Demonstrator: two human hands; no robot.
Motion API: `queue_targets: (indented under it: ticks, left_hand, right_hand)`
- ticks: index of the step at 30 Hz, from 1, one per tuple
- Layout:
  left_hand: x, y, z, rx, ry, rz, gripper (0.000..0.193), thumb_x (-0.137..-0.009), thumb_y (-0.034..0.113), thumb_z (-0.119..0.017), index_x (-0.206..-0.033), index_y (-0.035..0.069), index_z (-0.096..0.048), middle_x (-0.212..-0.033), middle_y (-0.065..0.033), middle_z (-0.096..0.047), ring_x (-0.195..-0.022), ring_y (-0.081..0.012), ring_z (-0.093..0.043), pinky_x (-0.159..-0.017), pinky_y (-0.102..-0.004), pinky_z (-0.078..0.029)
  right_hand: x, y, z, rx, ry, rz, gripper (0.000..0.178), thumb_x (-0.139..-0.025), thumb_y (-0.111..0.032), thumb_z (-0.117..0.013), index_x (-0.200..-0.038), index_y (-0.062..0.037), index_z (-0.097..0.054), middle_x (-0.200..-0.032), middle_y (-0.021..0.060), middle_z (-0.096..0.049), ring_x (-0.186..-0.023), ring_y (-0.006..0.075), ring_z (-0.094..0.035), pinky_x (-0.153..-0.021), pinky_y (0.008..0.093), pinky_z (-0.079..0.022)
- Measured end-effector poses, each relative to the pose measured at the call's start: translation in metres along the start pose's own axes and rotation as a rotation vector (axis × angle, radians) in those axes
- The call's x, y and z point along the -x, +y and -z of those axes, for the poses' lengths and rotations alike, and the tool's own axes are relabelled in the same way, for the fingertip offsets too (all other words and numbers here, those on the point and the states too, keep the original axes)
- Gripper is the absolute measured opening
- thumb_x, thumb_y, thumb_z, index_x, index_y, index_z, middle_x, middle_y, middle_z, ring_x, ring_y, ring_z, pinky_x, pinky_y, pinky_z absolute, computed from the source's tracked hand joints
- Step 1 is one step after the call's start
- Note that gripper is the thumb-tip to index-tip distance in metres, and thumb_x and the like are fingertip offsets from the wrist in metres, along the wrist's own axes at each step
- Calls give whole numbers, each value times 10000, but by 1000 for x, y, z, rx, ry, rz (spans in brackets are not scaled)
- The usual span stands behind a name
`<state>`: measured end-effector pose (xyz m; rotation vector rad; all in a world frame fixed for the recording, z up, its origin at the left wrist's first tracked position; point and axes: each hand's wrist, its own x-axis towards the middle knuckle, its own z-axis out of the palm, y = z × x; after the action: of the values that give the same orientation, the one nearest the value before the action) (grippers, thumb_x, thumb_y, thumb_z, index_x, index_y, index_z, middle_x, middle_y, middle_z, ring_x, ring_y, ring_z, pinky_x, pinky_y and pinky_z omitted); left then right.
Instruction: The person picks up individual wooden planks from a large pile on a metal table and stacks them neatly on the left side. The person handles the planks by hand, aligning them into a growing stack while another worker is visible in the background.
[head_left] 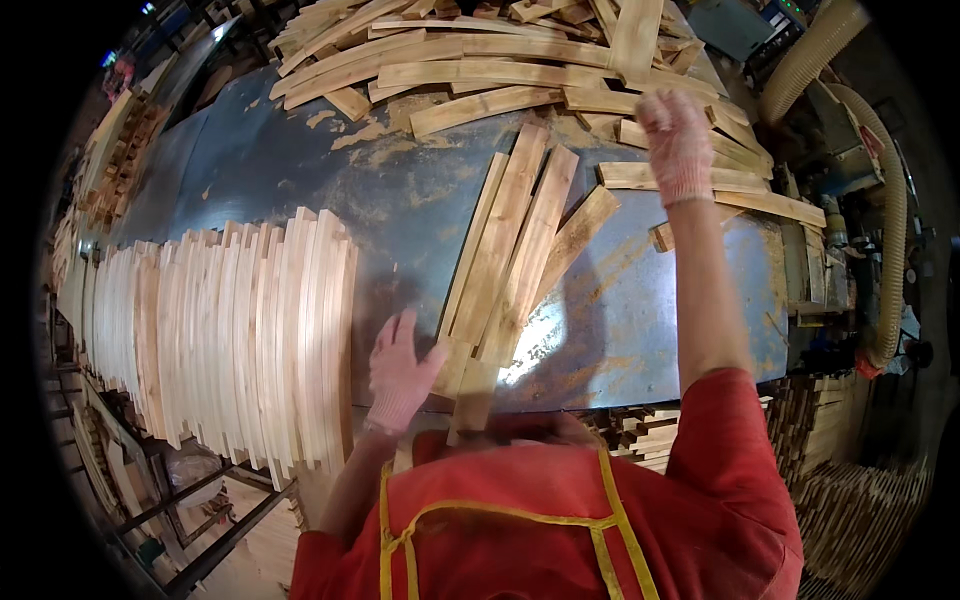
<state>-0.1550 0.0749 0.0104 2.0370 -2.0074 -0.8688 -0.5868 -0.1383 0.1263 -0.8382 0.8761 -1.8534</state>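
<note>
My left hand (pixel 405 370), in a pale knit glove, has its fingers spread beside the near ends of several loose wooden strips (pixel 500 245). Those strips lie lengthwise toward me on the metal table, some overlapping. Farther off to the right, my gloved right hand (pixel 678 140) is closed and slightly blurred over the edge of a heap of wooden strips (pixel 520 75). Right by its knuckles is the near end of a wider board (pixel 637 42), which points away across the heap. What the right fingers hold, if anything, is hidden.
A tight row of pale wooden strips (pixel 230 340) stands at the left, along the metal table (pixel 390 225). At the right are machinery and a ribbed hose (pixel 893 230). More stacked strips (pixel 850 500) stand at the lower right. A metal frame (pixel 215 510) shows at the lower left.
</note>
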Motion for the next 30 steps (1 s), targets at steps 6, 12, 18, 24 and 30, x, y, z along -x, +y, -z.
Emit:
queue_targets:
  ticks: [6,12,18,24,30]
  left_hand:
    - [-66,32,-25,171,-157,241,878,-926,544,-693,-1611,73,-411,-1630,-218,-451,-1477,-397,-467,-1214,-499,-398]
    - [-63,70,-41,92,-158,291,784,-893,459,-731,-1533,65,-508,-1517,-224,-581,-1316,-395,-619,-1124,-469,-479]
    - [-65,30,-20,612,-348,120,989,-816,418,-814,-1642,85,-383,-1410,-259,-667,-1310,-418,-640,-1140,-441,-481]
    - [-14,2,24,200,-9,338,842,-881,331,-739,-1616,76,-416,-1402,-254,-676,-1337,-394,-631,-1121,-445,-490]
    - [64,-74,44,-34,0,395,767,-973,415,-673,-1624,96,-422,-1527,-242,-575,-1386,-446,-563,-1171,-489,-445]
  right_hand:
    - [117,105,50,1119,-110,-171,723,-917,-534,-751,-1322,35,-566,-1236,238,-668,-1123,373,-626,-1026,461,-490]
    - [224,172,-17,1743,-116,-24,812,-856,-481,-788,-1490,-66,-494,-1312,226,-644,-1294,420,-552,-1098,519,-451]
    - [214,136,-57,1483,-240,-591,942,-808,-416,-827,-1578,-87,-396,-1379,257,-613,-1334,429,-554,-1108,534,-457]
    - [233,131,-53,536,27,-755,823,-812,2,-732,-1557,-27,-383,-1246,163,-639,-1045,269,-657,-843,375,-592]
    - [313,161,-144,472,-461,-1022,626,-883,-211,-676,-1442,39,-545,-1138,159,-694,-950,268,-662,-856,364,-564]
